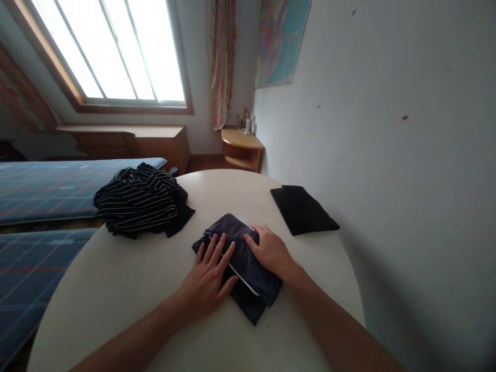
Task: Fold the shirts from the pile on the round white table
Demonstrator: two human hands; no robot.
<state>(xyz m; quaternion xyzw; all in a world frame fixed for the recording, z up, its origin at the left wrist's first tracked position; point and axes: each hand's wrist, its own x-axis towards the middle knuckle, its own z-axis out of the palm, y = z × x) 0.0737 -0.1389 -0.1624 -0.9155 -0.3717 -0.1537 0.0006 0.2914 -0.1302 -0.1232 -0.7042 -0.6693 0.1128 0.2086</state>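
A dark navy garment with a thin white stripe (238, 245) lies folded into a compact bundle on the round white table (217, 188). My left hand (211, 281) rests on its left side, fingers spread and laid over the cloth near the stripe. On the upper right part of the fold lies my right hand (269, 250), its fingers stretched out and touching the fabric. Neither hand grips the cloth. What kind of garment it is cannot be made out.
A heap of black cloth with white stripes (143, 201) sits at the table's left edge. Folded black cloth (304, 209) lies to the right, near the white wall (387, 170). Blue plaid mattresses (58, 188) stand left of the table. A wooden corner cabinet (242, 140) is beyond it.
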